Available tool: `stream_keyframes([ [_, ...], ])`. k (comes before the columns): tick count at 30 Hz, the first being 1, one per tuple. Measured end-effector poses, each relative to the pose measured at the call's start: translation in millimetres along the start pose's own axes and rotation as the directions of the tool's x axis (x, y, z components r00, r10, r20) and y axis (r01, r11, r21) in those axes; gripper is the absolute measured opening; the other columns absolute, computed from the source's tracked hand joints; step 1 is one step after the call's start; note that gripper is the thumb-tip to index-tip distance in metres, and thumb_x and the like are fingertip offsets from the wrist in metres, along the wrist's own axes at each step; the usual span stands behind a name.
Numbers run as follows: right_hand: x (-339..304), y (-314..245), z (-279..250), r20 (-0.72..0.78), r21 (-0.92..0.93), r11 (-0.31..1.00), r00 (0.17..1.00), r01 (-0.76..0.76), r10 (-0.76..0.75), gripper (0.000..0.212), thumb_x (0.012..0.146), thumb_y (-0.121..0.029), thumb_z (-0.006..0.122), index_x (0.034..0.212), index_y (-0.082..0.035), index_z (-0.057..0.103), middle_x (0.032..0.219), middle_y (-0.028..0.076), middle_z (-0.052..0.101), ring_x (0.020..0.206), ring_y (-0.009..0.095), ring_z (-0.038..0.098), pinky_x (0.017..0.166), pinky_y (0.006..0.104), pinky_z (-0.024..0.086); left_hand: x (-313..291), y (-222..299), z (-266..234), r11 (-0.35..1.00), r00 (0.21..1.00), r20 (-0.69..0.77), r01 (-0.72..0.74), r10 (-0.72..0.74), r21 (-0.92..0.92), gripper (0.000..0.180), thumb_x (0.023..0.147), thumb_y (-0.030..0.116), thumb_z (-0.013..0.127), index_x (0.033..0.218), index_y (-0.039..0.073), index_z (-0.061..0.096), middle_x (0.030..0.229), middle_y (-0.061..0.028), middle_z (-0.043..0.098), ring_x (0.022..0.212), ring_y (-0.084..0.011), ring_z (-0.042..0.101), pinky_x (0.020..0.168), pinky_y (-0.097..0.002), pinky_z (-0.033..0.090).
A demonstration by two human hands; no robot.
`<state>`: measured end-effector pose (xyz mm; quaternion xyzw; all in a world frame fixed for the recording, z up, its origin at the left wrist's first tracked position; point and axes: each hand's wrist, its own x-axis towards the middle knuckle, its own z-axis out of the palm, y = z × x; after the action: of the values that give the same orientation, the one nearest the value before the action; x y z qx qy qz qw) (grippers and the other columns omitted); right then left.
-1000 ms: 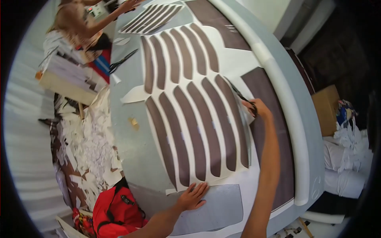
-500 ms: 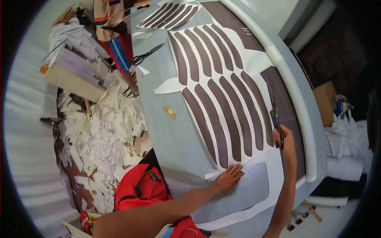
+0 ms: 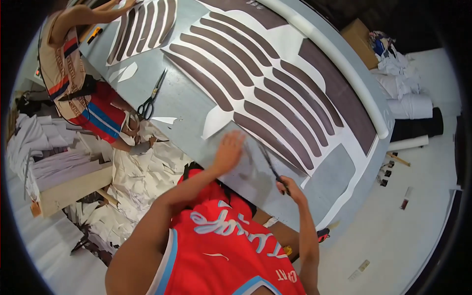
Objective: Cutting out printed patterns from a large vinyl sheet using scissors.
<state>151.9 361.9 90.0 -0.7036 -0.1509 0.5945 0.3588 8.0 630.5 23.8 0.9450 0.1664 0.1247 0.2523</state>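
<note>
My right hand (image 3: 292, 190) grips the handles of black scissors (image 3: 270, 163), whose blades point up and to the left over the grey tabletop, near the front edge of a white sheet (image 3: 239, 105). Long curved dark brown strips (image 3: 268, 122) lie across that sheet in two rows. My left hand (image 3: 230, 153), slightly blurred, hovers over the table with fingers outstretched and nothing in them. It is close to a white pointed flap (image 3: 217, 121) at the sheet's side. A large cut-out opening in the sheet shows the table at its right end.
Another pair of scissors (image 3: 152, 96) lies by the table's left edge, near white scraps (image 3: 129, 72). A co-worker (image 3: 73, 78) stands there, reaching over another striped sheet (image 3: 145, 27). A white roll (image 3: 339, 64) runs along the far side. Scraps (image 3: 147, 162) heap on the floor.
My left hand has lifted off the sheet and moved left. My right hand has brought the scissors from the sheet's far side to its near side. The view has turned, showing more of the co-worker.
</note>
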Motion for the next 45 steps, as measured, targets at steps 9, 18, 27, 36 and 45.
stream_keyframes([
  [9,101,-57,38,-0.009,-0.130,0.991,1.000,0.017,-0.018,0.035,0.085,-0.037,0.068,0.069,-0.011,0.050,0.058,-0.004,0.045,0.052,0.007,0.041,0.049,0.0244,0.031,-20,-97,-24,0.995,0.995,0.081,0.041,-0.049,0.092,0.076,0.080,0.025,0.066,0.142,0.000,0.031,0.148,-0.0160,0.031,0.139,-0.0320,0.027,0.114,-0.0458,0.021],
  [18,140,-97,22,0.047,-0.288,0.955,0.997,0.068,-0.056,0.045,0.079,-0.042,0.075,0.060,-0.012,0.047,0.053,-0.004,0.042,0.048,0.007,0.041,0.045,0.0248,0.031,-22,-101,-28,0.996,0.993,0.113,0.010,-0.019,0.083,0.077,0.079,0.027,0.068,0.141,0.000,0.032,0.147,-0.0143,0.032,0.138,-0.0303,0.028,0.114,-0.0442,0.023],
  [27,152,-103,13,0.084,-0.348,0.936,0.996,0.048,-0.020,0.046,0.078,-0.045,0.075,0.061,-0.010,0.051,0.052,-0.003,0.046,0.046,0.009,0.043,0.044,0.0258,0.031,-21,-99,-30,0.990,0.992,0.117,0.020,-0.037,0.140,0.077,0.078,0.029,0.070,0.139,0.000,0.035,0.146,-0.0138,0.034,0.137,-0.0299,0.030,0.114,-0.0434,0.024],
  [36,163,-128,31,0.072,-0.305,0.950,0.996,0.063,-0.043,0.049,0.076,-0.042,0.079,0.055,-0.011,0.047,0.048,-0.002,0.043,0.041,0.008,0.041,0.040,0.0264,0.030,-17,-102,-33,0.989,0.991,0.135,0.004,-0.024,0.149,0.076,0.076,0.032,0.071,0.137,-0.001,0.039,0.143,-0.0144,0.038,0.135,-0.0302,0.032,0.112,-0.0436,0.026],
  [45,176,-105,64,0.000,-0.250,0.965,0.997,0.077,-0.080,0.043,0.077,-0.042,0.077,0.060,-0.010,0.054,0.050,-0.003,0.046,0.044,0.007,0.042,0.042,0.0248,0.029,-14,-122,-52,0.991,0.974,0.200,-0.117,0.102,0.063,0.057,0.074,0.028,0.073,0.120,0.001,0.053,0.133,-0.0129,0.047,0.123,-0.0290,0.044,0.100,-0.0435,0.037],
])
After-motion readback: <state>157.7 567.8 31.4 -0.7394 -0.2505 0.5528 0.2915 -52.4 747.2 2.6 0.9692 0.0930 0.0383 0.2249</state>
